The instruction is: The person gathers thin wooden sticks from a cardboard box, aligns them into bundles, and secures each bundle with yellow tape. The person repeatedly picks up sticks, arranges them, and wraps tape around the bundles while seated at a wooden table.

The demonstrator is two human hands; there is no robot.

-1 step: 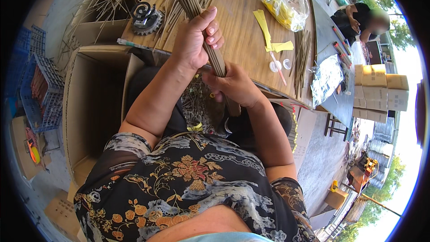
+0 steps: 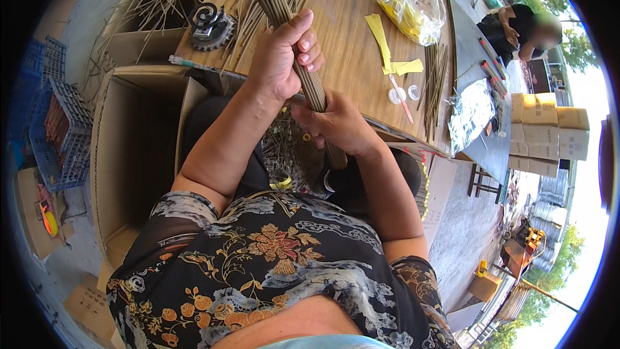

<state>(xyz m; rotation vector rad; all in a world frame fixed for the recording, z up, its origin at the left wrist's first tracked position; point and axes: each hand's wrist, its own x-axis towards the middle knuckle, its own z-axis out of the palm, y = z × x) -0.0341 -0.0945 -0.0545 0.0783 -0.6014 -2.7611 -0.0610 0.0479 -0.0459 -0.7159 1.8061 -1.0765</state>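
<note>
While the left hand (image 2: 279, 58) wraps its fingers around the bundle of thin brown sticks (image 2: 274, 0), the right hand (image 2: 337, 123) clamps the bundle lower down. Both forearms angle up over the wooden table's (image 2: 349, 52) near edge, and the bundle's bottom end seems to hang just off it.

A single head-worn fisheye view looks steeply down from above the person's own chest, so the patterned shirt (image 2: 278, 271) fills the near edge and both forearms run up from it. It faces forward over the wooden bench (image 2: 349, 45), which lies far and slightly right, close below. Straight edges bow toward the dark round rim.
</note>
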